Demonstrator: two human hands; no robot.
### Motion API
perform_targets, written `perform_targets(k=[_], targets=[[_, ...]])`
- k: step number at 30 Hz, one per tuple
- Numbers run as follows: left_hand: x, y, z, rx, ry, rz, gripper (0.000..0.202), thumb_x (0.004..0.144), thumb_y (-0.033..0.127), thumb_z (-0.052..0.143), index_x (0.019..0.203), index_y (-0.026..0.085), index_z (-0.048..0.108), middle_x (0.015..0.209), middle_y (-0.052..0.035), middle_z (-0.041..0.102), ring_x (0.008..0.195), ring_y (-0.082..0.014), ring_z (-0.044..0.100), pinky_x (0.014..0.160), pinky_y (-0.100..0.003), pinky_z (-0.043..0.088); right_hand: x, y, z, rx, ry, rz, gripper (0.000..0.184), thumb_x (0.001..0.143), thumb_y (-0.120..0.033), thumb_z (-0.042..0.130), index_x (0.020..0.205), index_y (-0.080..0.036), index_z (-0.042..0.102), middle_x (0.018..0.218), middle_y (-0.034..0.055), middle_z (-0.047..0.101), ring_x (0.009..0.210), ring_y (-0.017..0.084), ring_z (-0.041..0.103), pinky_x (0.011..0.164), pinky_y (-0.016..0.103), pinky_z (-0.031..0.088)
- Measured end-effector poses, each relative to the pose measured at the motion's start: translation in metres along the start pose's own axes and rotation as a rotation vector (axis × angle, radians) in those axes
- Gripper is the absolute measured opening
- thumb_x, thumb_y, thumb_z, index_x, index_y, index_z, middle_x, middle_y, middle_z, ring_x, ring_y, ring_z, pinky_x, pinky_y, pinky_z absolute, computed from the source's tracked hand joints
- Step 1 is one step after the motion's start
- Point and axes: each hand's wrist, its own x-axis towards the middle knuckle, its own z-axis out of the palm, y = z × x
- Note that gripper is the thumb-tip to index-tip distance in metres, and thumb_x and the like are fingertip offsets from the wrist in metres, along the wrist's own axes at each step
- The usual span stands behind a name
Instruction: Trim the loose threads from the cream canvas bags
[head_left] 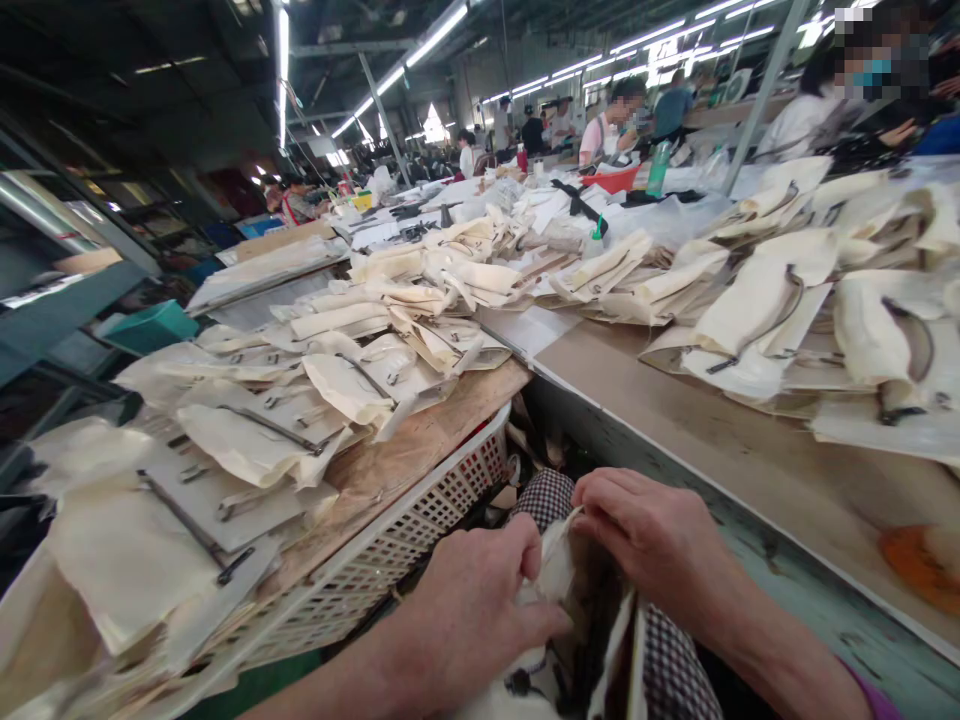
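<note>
A cream fabric piece (pixel 559 560) with a dark inside rests over my lap at the bottom centre. My right hand (pixel 652 530) pinches its upper edge, fingers curled over the fold. On the other side my left hand (pixel 480 590) is bent around the material, thumb lying across it; its fingertips are partly hidden. The piece gapes open toward me, and its lower part runs out of the picture. Black-and-white checked cloth (pixel 679 660) covers my legs beneath it.
Cream pieces with dark zippers (pixel 277 430) lie heaped on a wooden board (pixel 420 440) at left. A white plastic basket (pixel 405 550) stands below its edge. More cream pieces (pixel 772 300) cover the right-hand table (pixel 637 375). Several people work farther back.
</note>
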Motion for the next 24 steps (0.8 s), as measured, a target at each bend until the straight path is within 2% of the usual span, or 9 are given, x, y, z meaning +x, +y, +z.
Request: perform_targets(k=[3,6,11,15,19,24], targets=[[0.003,-0.003,0.017,-0.004,0.116,-0.027,0.015,0.072,0.022,0.064,0.083,0.02,0.054,0.069,0.0065,0.052,0.062,-0.0126,0.045,0.058,-0.025,0.025,0.002,-0.004,0.001,-0.012,0.003,-0.002,0.01,0.087,-0.011,0.061,0.085,-0.021,0.06,0.09,-0.0003,0.068,0.083,0.019,0.065,0.07,0.03,0.046],[0.003,-0.009,0.028,-0.09,0.194,-0.029,0.011,0.072,0.018,0.061,0.083,0.019,0.057,0.081,0.0029,0.057,0.074,-0.0149,0.05,0.067,-0.026,0.032,0.004,-0.006,0.002,-0.019,-0.001,-0.003,0.009,0.086,-0.012,0.061,0.083,-0.02,0.06,0.088,-0.0002,0.068,0.081,0.02,0.065,0.069,0.03,0.046],[-0.004,-0.017,0.033,-0.429,0.138,-0.089,0.007,0.074,0.022,0.066,0.079,0.019,0.063,0.078,0.0044,0.062,0.075,-0.0142,0.055,0.068,-0.024,0.038,0.002,-0.001,0.003,0.002,-0.001,-0.002,0.008,0.088,-0.015,0.06,0.085,-0.022,0.058,0.092,-0.0004,0.068,0.085,0.02,0.065,0.07,0.03,0.048],[-0.006,-0.017,0.038,-0.404,0.232,-0.077,0.004,0.076,0.018,0.065,0.072,0.018,0.063,0.073,0.0049,0.061,0.07,-0.0127,0.055,0.066,-0.023,0.038,0.0,0.002,0.002,0.007,-0.006,-0.005,0.009,0.088,-0.014,0.06,0.085,-0.022,0.057,0.092,-0.0007,0.067,0.084,0.02,0.065,0.07,0.029,0.048],[-0.001,-0.02,0.049,-0.243,0.362,0.063,0.012,0.078,0.014,0.062,0.067,0.017,0.06,0.068,0.0039,0.059,0.064,-0.0115,0.054,0.061,-0.024,0.036,0.0,0.002,0.002,0.014,-0.007,-0.001,0.01,0.088,-0.012,0.06,0.086,-0.022,0.057,0.093,-0.001,0.068,0.085,0.019,0.065,0.073,0.029,0.048],[0.009,-0.024,0.063,-0.003,0.632,0.335,0.018,0.079,0.007,0.054,0.063,0.017,0.053,0.062,0.0026,0.053,0.058,-0.0116,0.052,0.056,-0.025,0.034,0.0,0.001,0.001,0.025,-0.009,0.017,0.011,0.088,-0.012,0.062,0.085,-0.021,0.057,0.093,-0.0007,0.067,0.088,0.019,0.064,0.074,0.028,0.048]])
